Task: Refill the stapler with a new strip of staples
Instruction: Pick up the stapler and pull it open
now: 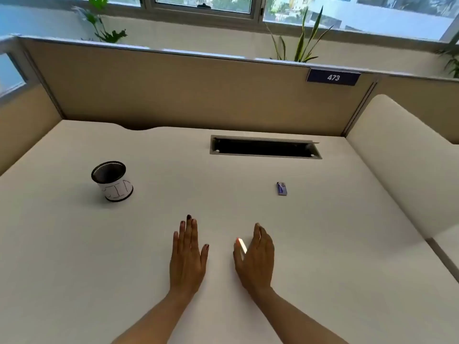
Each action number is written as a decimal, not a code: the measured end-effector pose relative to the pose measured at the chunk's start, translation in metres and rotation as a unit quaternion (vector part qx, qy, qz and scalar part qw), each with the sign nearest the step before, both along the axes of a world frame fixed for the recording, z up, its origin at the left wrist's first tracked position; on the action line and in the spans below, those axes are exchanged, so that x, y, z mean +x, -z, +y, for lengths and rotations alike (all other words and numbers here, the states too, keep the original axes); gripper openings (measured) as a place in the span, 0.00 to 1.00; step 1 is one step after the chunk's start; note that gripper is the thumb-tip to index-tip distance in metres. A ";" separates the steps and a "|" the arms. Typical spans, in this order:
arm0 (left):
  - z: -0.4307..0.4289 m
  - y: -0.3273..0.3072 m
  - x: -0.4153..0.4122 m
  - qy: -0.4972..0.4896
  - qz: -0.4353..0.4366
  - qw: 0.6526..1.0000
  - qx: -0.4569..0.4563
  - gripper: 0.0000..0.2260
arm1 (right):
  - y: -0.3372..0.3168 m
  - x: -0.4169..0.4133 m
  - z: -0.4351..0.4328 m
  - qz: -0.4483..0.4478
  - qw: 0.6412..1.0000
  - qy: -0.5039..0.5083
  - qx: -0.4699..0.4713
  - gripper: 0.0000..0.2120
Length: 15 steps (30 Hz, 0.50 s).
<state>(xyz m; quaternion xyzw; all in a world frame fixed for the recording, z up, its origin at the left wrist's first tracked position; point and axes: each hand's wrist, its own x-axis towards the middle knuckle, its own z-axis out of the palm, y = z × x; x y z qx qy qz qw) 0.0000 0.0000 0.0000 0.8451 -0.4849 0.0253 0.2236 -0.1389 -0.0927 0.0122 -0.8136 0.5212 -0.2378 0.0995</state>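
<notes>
My left hand (pixel 188 254) lies flat, palm down, on the white desk (pixel 323 244) and holds nothing. My right hand (pixel 257 259) rests beside it, cupped over a small glossy white object (pixel 241 245) that looks like the stapler. Only a narrow bright strip of the object shows between thumb and fingers; the rest is hidden under the palm. A small purple box of staples (pixel 282 188) lies flat on the desk, beyond and to the right of my right hand, well apart from it.
A black mesh pen cup (pixel 111 181) with a white paper label stands at the left. A rectangular cable slot (pixel 264 147) opens near the desk's back edge. Beige partition walls enclose the back and left; a cream padded divider (pixel 402 170) borders the right.
</notes>
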 end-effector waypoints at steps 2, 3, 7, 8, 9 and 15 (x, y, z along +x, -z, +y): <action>0.001 -0.001 -0.004 -0.019 0.027 0.999 0.008 0.29 | 0.000 0.000 0.003 0.006 0.999 0.031 0.038 0.36; 0.003 0.002 -0.006 -0.020 0.028 0.999 0.018 0.29 | 0.002 -0.002 0.005 0.020 0.998 0.041 0.050 0.37; 0.012 0.013 -0.011 -0.017 0.048 0.997 0.054 0.29 | 0.001 -0.002 0.005 0.064 0.993 0.068 0.071 0.33; 0.014 0.015 -0.011 -0.015 0.053 0.997 0.061 0.29 | 0.000 -0.001 0.004 0.068 0.993 0.075 0.065 0.31; 0.016 0.016 -0.012 -0.013 0.052 0.996 0.066 0.29 | -0.002 0.001 0.003 0.068 0.992 0.080 0.068 0.30; 0.020 0.013 -0.014 -0.006 0.080 0.993 0.082 0.29 | -0.001 0.005 -0.005 0.001 0.992 0.097 0.084 0.22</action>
